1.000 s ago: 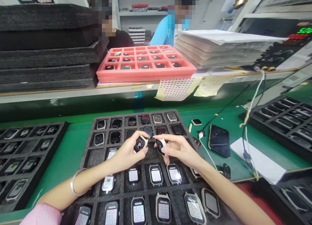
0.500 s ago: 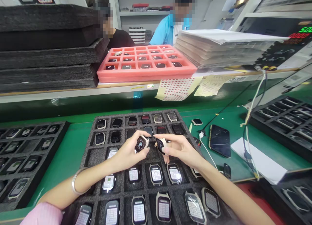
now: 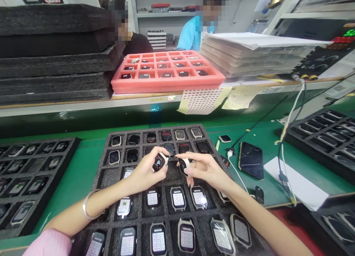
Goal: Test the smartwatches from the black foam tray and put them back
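My left hand (image 3: 142, 172) pinches a small smartwatch body (image 3: 159, 162) with a lit dial, held above the middle of a black foam tray (image 3: 103, 176). My right hand (image 3: 203, 169) grips a second watch body (image 3: 183, 164) with a dark screen, a few centimetres to the right of the first. Both hands hover over the tray's middle rows. The tray's cells hold several watch bodies; the near rows (image 3: 178, 198) show lit white screens, the far rows (image 3: 133, 139) are dark.
Another black tray (image 3: 59, 163) of watches lies at the left, a third (image 3: 323, 135) at the right. A dark phone (image 3: 251, 160), a white cable (image 3: 235, 171) and white paper (image 3: 294, 182) lie on the green mat. Behind, a shelf carries a pink tray (image 3: 166, 84), stacked foam (image 3: 52, 52) and papers (image 3: 249, 52). Two people stand beyond.
Both hands stay nearly where they were with the two watches; the view has shifted very slightly.
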Tool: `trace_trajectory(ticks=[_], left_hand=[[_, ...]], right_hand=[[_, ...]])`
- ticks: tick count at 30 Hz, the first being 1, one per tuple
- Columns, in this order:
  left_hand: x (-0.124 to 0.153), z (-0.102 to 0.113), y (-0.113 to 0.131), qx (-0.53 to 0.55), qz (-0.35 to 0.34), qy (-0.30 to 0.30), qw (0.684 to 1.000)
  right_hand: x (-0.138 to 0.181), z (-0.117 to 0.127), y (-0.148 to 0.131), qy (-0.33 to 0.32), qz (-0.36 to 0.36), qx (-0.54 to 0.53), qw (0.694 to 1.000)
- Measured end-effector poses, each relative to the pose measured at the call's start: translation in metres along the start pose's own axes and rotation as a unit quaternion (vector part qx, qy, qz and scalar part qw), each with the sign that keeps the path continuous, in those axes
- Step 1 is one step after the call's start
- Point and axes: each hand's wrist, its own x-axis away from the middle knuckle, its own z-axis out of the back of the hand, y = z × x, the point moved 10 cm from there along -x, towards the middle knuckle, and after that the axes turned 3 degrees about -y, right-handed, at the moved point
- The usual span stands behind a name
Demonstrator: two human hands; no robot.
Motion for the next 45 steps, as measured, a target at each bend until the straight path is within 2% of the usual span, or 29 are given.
trace_trajectory(ticks=[9, 14, 17, 20, 24, 36, 45], left_hand=[[-0.001, 0.001, 0.002, -0.002, -0.004, 0.003, 1.000], [0.001, 0.004, 0.001, 0.005, -0.003, 0.021, 1.000], [-0.002, -0.003, -0.010, 0.089, 0.025, -0.003, 0.996], [-0.004, -0.017, -0.019, 0.225, 0.056, -0.048, 0.972], [-0.006, -0.018, -0.022, 0.295, 0.071, -0.042, 0.952], [-0.006, -0.019, -0.021, 0.292, 0.074, -0.046, 0.952], [-0.007, -0.018, -0.021, 0.279, 0.068, -0.045, 0.957]], right_hand=[[0.001, 0.002, -0.004, 0.014, 0.010, -0.008, 1.000], [0.003, -0.002, 0.000, -0.006, 0.003, -0.017, 1.000], [-0.001, -0.004, 0.001, -0.012, 0.006, -0.058, 0.998], [-0.006, -0.003, 0.007, -0.002, -0.008, -0.089, 0.996], [-0.007, 0.006, 0.012, 0.044, -0.012, -0.088, 0.995], [-0.002, 0.013, 0.013, 0.078, -0.013, -0.040, 0.996], [-0.002, 0.010, 0.008, 0.065, -0.003, -0.039, 0.997]])
